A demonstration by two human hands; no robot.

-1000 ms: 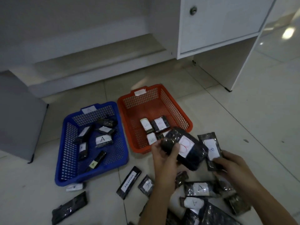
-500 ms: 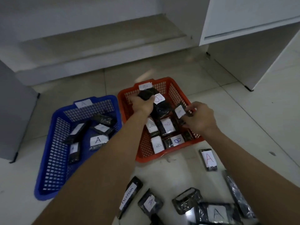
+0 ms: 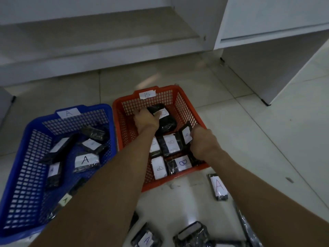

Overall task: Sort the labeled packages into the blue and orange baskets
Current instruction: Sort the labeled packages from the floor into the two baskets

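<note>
Both my hands reach into the orange basket (image 3: 187,106), tagged B on its far wall. My left hand (image 3: 145,120) grips a bulky black package (image 3: 165,122) with a white label, low at the back of the basket. My right hand (image 3: 203,141) pinches a small flat black package (image 3: 186,133) labelled B near the right wall. Several B-labelled packages (image 3: 170,144) lie on the basket floor. The blue basket (image 3: 23,175), tagged A, stands to the left and holds several A-labelled packages (image 3: 86,160).
Loose black packages lie on the tiled floor near me: one labelled A (image 3: 218,187) right of the orange basket, another A package (image 3: 146,239) and a clear-wrapped one (image 3: 193,234) at the bottom. A white cabinet (image 3: 267,24) and a low shelf stand behind the baskets.
A second ago I held both packages above the floor pile. Both hands have since moved forward into the orange basket and lowered toward its floor, still holding them.
</note>
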